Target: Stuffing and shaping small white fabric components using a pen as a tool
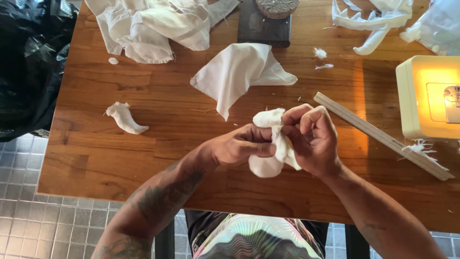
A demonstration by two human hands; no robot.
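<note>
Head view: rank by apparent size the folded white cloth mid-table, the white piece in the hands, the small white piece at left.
1. Folded white cloth
2. White piece in the hands
3. Small white piece at left

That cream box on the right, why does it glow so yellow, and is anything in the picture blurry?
Head view: the cream machine is overexposed by warm light, which spills orange onto the wooden table; the left hand and right hand, gripping a small white cloth piece, look slightly soft; the black plastic bag shows small glare spots.

Small crumpled white cloth piece point(271, 144), bunched and pinched upright, just right of frame centre, above wooden tabletop.
</note>
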